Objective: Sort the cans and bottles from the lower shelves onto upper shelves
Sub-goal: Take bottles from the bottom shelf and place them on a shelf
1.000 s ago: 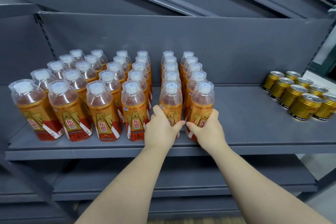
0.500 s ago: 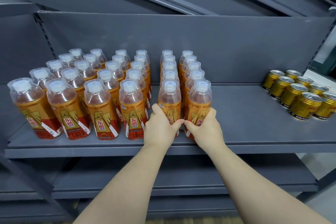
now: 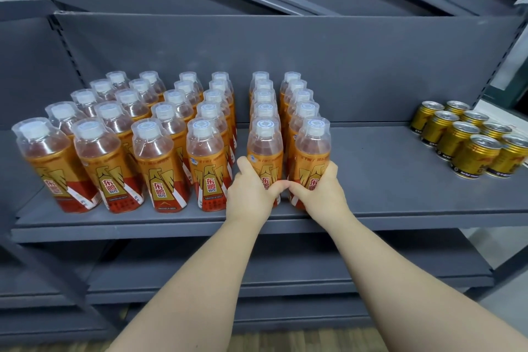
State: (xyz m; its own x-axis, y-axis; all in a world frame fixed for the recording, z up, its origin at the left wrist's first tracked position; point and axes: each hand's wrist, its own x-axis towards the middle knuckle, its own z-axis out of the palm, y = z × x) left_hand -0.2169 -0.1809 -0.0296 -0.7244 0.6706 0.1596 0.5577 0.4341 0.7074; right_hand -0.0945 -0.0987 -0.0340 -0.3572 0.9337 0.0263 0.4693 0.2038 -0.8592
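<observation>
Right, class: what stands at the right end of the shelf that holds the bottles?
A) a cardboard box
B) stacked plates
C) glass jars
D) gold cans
D: gold cans stand clustered at the right end of the shelf, apart from the bottles.

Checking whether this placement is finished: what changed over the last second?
Little visibly changed. The left hand still grips its front bottle, the right hand the neighbouring bottle; neither clearly moved. The other bottles, cans and shelf stayed put.

Bottles [image 3: 160, 174] are labelled 东鹏特饮; print on cans [image 3: 474, 157] is illegible.
</observation>
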